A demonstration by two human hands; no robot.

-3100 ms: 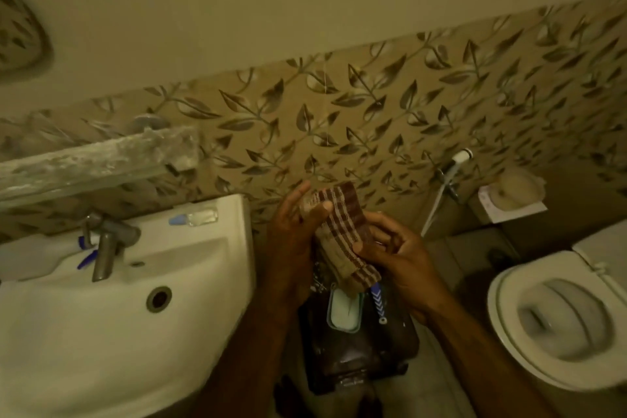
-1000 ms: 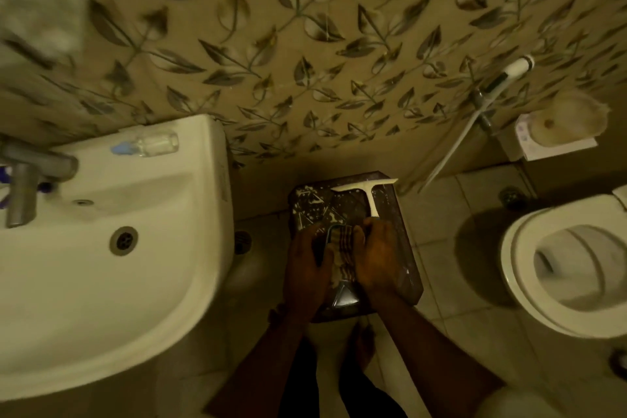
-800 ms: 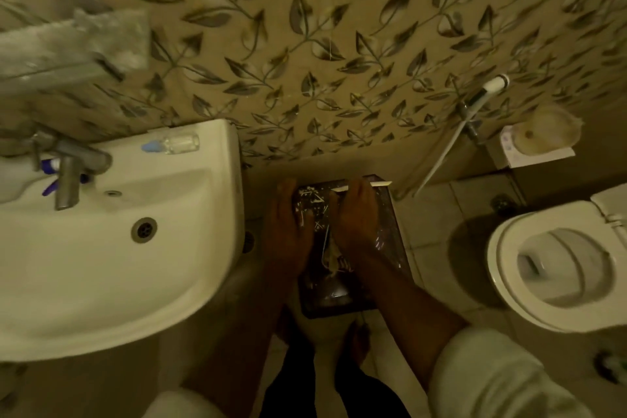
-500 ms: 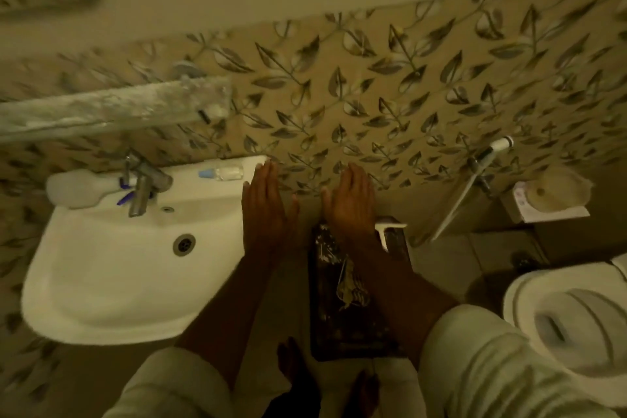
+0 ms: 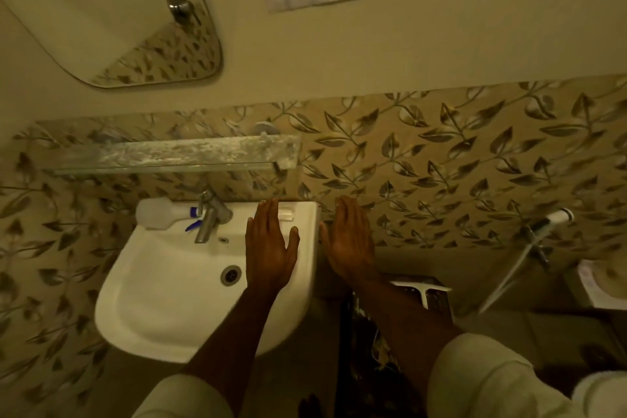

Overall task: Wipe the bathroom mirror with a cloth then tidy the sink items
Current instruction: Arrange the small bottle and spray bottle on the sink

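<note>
Evidently between steps: left hand (image 5: 271,248) and right hand (image 5: 349,241) were flat, empty; next move needed sink (image 5: 163,299) items gathered.

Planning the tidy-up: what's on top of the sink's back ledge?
On the sink ledge: a white bottle lying left of the tap. The left hand partly covers a small clear item.
</note>
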